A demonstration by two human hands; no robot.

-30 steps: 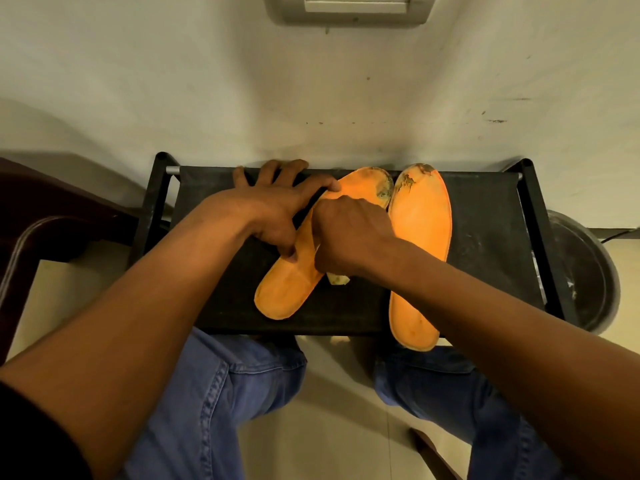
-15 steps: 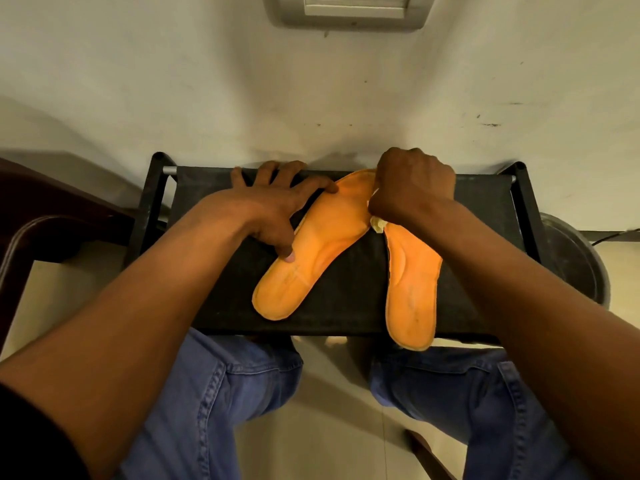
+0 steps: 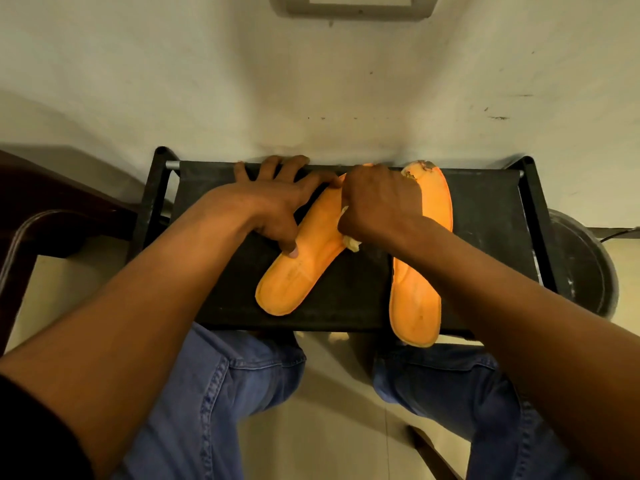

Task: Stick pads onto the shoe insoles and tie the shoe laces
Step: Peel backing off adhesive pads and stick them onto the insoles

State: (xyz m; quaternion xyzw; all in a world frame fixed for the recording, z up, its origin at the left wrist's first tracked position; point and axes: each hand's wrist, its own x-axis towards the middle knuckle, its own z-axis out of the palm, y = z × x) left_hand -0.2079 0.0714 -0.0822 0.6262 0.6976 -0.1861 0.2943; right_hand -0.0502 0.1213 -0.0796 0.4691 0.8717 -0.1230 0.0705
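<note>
On the black fabric-topped rack (image 3: 485, 244) set against the wall, two orange insoles lie side by side, and that is the whole of the work in view. Nearer the right knee, the right-hand insole (image 3: 415, 299) runs straight toward the wall with its heel hanging over the near edge; no pad shows on its bare part. Angled beside it, the left-hand insole (image 3: 304, 265) is pinned by the left hand (image 3: 273, 206), fingers spread flat and thumb pressing its edge. Over the forefoot the right hand (image 3: 377, 206) is clenched around a small pale pad (image 3: 351, 242), a scrap of which pokes out below the fist. I judge the padding stage only begun: whether this pad is stuck down I cannot tell, and no shoes or laces are visible, so tying remains
</note>
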